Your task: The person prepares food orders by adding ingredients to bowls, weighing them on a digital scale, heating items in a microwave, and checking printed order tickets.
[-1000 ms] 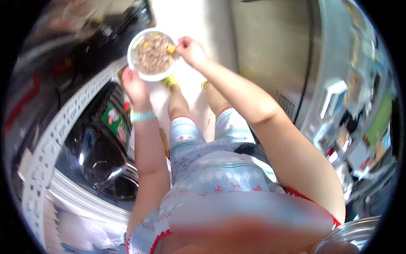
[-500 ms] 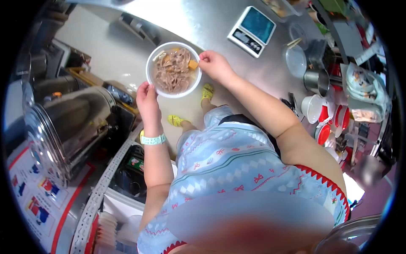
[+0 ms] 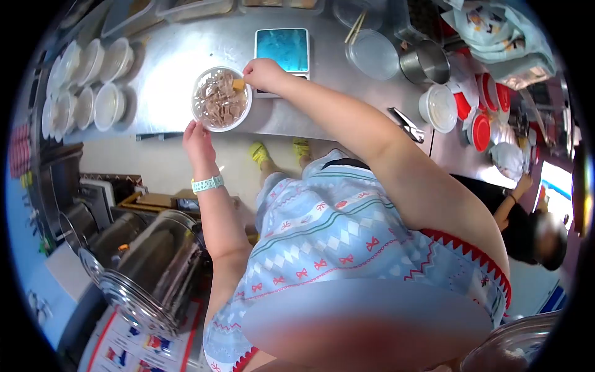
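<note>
A round white plastic bowl (image 3: 248,106) is held between my two hands over the front part of the steel counter (image 3: 297,118). Thin slices of cooked meat (image 3: 218,102) fill it, with a yellow-orange chunk (image 3: 238,84) by the right rim. My left hand (image 3: 199,146), with a pale green band at the wrist, grips the lower left rim with closed fingers. At the upper right rim, my right hand (image 3: 265,73) pinches the edge, close to a digital scale (image 3: 282,49) with a blue-looking platform. Whether the bowl's base touches the counter I cannot tell.
Stacked white bowls (image 3: 110,106) stand at the counter's left. Rightward are a clear lid (image 3: 373,56) with chopsticks (image 3: 355,26), a steel pot (image 3: 425,62), a white tub (image 3: 437,108) and red lids (image 3: 481,131). Steel barrels (image 3: 155,260) stand lower left. Another person (image 3: 536,235) is at right.
My body and view have turned left toward the counter. The bowl, still in both hands, has gone from over the floor to over the counter, beside the scale.
</note>
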A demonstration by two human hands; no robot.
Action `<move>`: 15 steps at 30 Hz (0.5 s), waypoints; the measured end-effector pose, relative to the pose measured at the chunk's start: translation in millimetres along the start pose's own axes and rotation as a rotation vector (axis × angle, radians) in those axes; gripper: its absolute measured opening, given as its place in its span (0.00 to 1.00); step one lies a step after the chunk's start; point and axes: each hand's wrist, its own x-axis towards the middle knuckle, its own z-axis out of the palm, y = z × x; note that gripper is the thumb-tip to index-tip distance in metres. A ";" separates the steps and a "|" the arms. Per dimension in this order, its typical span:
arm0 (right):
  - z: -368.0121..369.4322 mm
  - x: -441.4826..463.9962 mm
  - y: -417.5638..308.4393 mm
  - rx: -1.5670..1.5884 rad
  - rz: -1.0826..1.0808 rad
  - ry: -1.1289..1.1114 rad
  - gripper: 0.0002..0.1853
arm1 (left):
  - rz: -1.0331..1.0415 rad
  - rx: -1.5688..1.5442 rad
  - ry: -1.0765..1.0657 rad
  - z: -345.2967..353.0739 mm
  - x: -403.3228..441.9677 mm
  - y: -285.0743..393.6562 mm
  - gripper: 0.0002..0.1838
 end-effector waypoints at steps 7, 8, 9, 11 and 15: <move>-75.3 -71.4 60.8 0.356 -0.013 0.715 0.12 | -0.108 -0.057 -0.161 -6.9 47.3 6.4 0.13; -84.4 -78.1 107.3 0.004 -0.022 0.889 0.14 | -0.115 -0.052 -0.172 -6.4 52.2 9.7 0.13; -93.4 -91.1 133.4 -0.198 0.091 0.929 0.15 | -0.132 -0.029 -0.204 -5.4 56.0 13.0 0.13; -105.7 -107.9 181.7 -0.513 0.211 0.924 0.20 | -0.150 -0.002 -0.236 -0.8 60.6 20.7 0.13; -129.0 -125.2 210.6 -0.745 0.413 0.536 0.23 | -0.259 -0.083 -0.466 2.2 70.1 34.9 0.16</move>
